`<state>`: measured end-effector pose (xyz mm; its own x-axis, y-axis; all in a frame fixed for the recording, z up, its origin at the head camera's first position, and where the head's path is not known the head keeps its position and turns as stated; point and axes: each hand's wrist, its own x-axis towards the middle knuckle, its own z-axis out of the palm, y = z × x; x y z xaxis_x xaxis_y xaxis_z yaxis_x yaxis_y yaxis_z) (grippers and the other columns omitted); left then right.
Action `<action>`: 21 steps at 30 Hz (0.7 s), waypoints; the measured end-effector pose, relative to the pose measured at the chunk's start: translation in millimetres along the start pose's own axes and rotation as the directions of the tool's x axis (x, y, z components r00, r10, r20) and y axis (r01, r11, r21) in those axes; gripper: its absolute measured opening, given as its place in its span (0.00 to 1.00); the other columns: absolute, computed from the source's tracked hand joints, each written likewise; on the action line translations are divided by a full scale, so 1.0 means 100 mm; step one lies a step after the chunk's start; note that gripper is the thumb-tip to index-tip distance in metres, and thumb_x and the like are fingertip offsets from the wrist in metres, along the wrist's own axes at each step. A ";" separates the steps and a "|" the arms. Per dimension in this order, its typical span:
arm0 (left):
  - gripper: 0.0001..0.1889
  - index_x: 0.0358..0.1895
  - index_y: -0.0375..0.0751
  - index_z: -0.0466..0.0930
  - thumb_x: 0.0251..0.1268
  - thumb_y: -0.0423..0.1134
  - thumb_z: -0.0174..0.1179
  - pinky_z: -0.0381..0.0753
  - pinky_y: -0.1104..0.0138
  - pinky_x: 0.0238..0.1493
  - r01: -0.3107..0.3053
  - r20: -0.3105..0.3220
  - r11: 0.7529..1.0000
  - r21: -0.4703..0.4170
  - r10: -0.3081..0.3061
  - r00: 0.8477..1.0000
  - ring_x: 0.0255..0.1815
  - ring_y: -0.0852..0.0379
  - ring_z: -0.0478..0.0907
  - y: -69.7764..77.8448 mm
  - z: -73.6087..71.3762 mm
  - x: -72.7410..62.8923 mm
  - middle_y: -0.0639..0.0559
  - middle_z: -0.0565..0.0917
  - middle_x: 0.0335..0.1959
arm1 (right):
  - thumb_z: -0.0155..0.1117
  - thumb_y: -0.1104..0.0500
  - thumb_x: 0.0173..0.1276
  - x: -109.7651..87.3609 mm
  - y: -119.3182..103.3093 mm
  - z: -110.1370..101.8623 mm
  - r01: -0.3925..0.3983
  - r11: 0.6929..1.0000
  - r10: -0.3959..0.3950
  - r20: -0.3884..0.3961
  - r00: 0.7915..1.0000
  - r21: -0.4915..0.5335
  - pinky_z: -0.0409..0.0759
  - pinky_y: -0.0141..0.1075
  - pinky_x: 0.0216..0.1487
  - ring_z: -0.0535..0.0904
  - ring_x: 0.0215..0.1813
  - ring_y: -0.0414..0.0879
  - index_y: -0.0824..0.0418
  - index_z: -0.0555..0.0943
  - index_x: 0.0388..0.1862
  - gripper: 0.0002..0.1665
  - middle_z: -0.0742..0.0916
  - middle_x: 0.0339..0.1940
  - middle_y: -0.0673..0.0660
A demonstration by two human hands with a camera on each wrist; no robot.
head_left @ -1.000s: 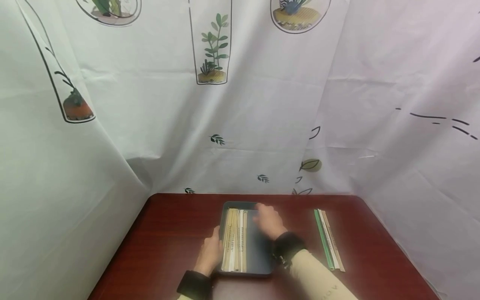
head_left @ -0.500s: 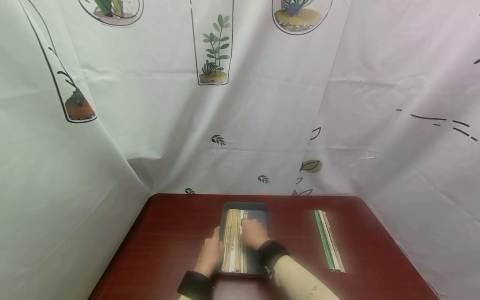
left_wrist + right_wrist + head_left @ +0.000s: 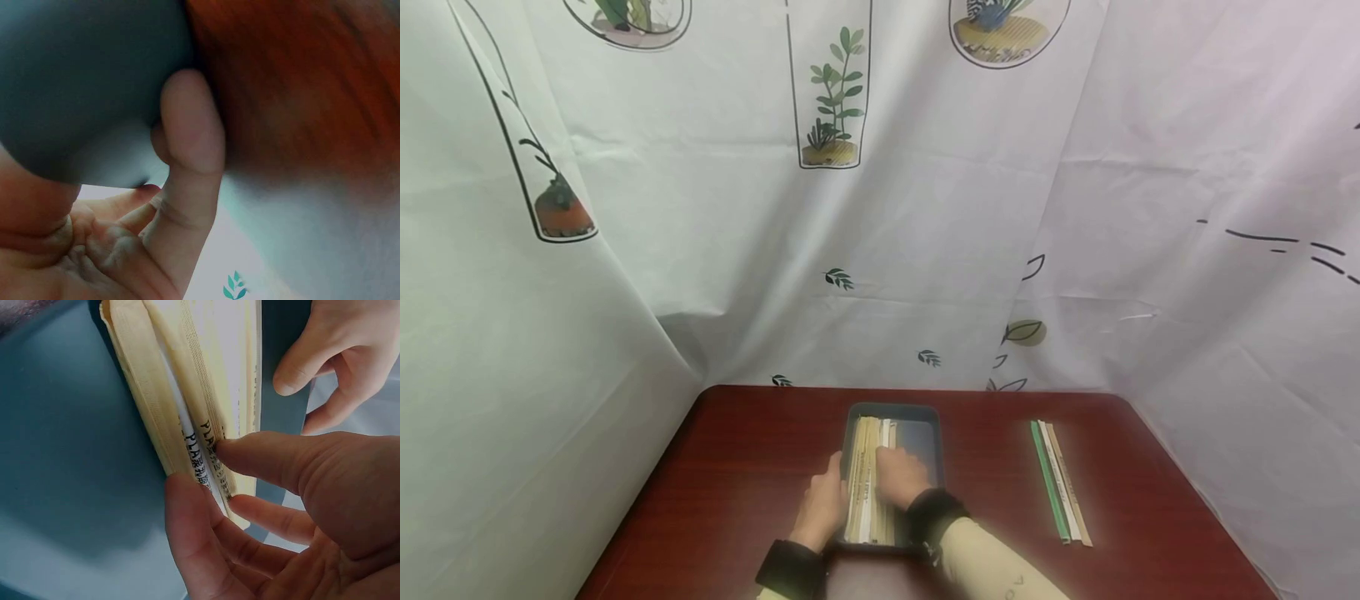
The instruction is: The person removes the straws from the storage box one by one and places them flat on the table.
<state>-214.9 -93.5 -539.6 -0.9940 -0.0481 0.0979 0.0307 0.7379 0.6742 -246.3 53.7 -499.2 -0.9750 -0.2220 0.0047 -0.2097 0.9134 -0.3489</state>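
Note:
A dark blue-grey tray point(image 3: 927, 427) on the table holds a row of paper-wrapped straws point(image 3: 867, 467) along its left side. My left hand point(image 3: 820, 504) grips the tray's left edge; in the left wrist view its fingers point(image 3: 192, 125) curl against the tray's outer wall point(image 3: 81, 75). Inside the tray, my right hand point(image 3: 902, 477) is at the right side of the row. The right wrist view shows its thumb and fingers pinching wrapped straws point(image 3: 150, 381) with printed letters beginning PLA. Part of the row is hidden under this hand.
To the right of the tray, a green strip, a white one and a tan one point(image 3: 1062, 483) lie side by side on the red-brown table point(image 3: 992, 533). A white cloth point(image 3: 925, 250) with plant prints hangs behind the table and along both sides.
My right hand has moved left and toward me, from the tray's far right corner onto the straws. The left hand stays at the tray's edge.

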 end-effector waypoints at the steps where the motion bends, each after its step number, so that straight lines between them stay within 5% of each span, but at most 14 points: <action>1: 0.27 0.75 0.35 0.65 0.74 0.32 0.55 0.76 0.55 0.27 -0.007 -0.004 1.000 0.000 0.007 1.000 0.24 0.52 0.78 0.00 0.00 0.00 0.34 0.85 0.38 | 0.68 0.72 0.47 0.00 0.00 0.01 -0.004 1.000 0.004 -0.002 1.000 0.002 0.76 0.47 0.27 0.75 0.25 0.50 0.58 0.77 0.33 0.16 0.79 0.23 0.55; 10: 0.27 0.75 0.36 0.64 0.75 0.33 0.54 0.77 0.54 0.29 -0.001 0.001 1.000 -0.001 0.001 1.000 0.25 0.52 0.78 0.00 0.00 -0.01 0.37 0.85 0.36 | 0.68 0.72 0.46 -0.03 0.04 0.05 -0.028 0.999 0.029 -0.019 0.999 0.039 0.79 0.51 0.31 0.79 0.30 0.55 0.61 0.79 0.41 0.21 0.83 0.29 0.60; 16: 0.27 0.74 0.36 0.66 0.74 0.33 0.56 0.80 0.50 0.33 -0.010 -0.014 1.000 0.004 0.010 1.000 0.30 0.49 0.81 0.01 -0.01 -0.01 0.33 0.86 0.42 | 0.65 0.72 0.54 -0.04 0.14 0.09 -0.017 1.000 0.019 -0.072 0.997 0.021 0.80 0.51 0.30 0.81 0.29 0.56 0.60 0.77 0.30 0.09 0.83 0.25 0.59; 21: 0.27 0.74 0.36 0.66 0.74 0.33 0.56 0.80 0.49 0.35 -0.004 -0.012 1.000 0.009 0.004 1.000 0.32 0.46 0.83 0.00 -0.01 0.00 0.32 0.85 0.44 | 0.63 0.72 0.56 -0.04 0.22 0.08 -0.025 1.000 0.024 -0.105 0.994 -0.006 0.79 0.50 0.27 0.78 0.25 0.53 0.58 0.74 0.22 0.12 0.79 0.21 0.56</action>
<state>-214.5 -93.8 -538.7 -0.9926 -0.0532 0.1095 0.0336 0.7444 0.6669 -246.7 71.6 -513.9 -0.9820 -0.1632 0.0946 -0.1860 0.9206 -0.3433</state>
